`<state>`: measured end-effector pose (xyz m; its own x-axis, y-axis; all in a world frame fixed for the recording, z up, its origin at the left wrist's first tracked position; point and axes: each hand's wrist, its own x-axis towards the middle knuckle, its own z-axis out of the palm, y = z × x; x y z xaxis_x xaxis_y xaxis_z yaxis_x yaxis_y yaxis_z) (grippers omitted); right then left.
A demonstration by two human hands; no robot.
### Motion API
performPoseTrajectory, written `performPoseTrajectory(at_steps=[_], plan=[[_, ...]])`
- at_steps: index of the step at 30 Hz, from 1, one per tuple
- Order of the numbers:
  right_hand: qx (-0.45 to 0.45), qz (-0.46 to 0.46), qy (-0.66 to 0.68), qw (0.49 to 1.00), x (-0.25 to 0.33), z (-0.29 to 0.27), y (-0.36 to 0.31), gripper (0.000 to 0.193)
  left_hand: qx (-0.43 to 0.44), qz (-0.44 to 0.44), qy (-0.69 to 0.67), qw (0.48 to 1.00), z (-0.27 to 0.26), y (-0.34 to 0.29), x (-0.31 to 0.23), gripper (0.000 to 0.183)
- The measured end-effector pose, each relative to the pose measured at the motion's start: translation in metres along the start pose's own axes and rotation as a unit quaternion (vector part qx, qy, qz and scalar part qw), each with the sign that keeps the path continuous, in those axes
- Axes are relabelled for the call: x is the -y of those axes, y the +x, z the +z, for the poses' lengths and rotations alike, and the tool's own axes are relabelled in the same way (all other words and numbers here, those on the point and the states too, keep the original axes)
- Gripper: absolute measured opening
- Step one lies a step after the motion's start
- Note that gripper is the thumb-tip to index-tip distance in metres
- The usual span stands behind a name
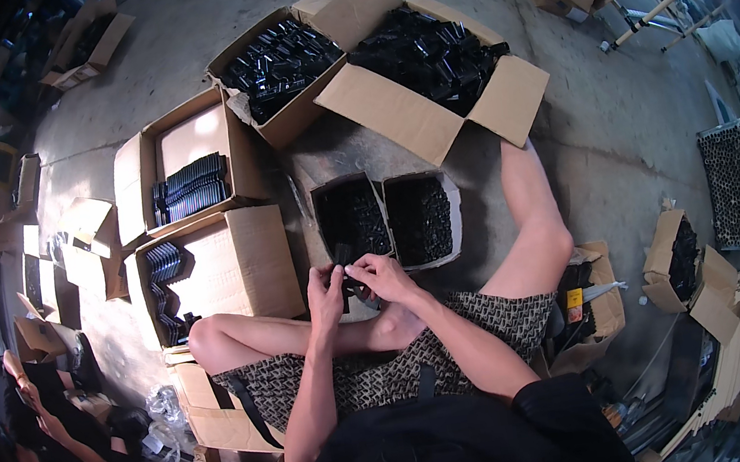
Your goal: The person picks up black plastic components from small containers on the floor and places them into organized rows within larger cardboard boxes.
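Observation:
My left hand [326,294] and my right hand [383,278] meet over my lap, fingers closed on a small black plastic piece [342,254] between them. Its exact kind is too small to tell. Just beyond my fingers stand two small open cartons side by side. The left carton [344,181] and the right carton [455,211] both hold many tiny black parts. Farther off, a carton [305,119] holds loose shiny black pieces. To its right, another carton [391,104] with spread flaps is heaped with similar black pieces.
At my left, two open cartons, a far one [187,133] and a near one [244,256], hold rows of stacked black parts. Another person [50,409] sits at the far left. More cartons [670,263] and a metal rack [631,23] stand on the right.

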<state>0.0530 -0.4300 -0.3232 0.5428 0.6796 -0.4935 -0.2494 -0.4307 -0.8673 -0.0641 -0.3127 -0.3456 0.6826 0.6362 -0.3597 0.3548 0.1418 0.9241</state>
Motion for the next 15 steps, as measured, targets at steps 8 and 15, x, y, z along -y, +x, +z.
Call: performPoseTrajectory(at_steps=[8, 15], plan=[[0.105, 0.148, 0.227, 0.957, 0.017, -0.029, 0.014, 0.036, 0.194, 0.075, 0.140, 0.968, -0.037, -0.034, -0.088, 0.073], [0.231, 0.157, 0.227, 0.933, 0.016, -0.024, 0.026, 0.038, 0.140, 0.241, 0.237, 0.931, -0.050, -0.007, -0.091, 0.049]])
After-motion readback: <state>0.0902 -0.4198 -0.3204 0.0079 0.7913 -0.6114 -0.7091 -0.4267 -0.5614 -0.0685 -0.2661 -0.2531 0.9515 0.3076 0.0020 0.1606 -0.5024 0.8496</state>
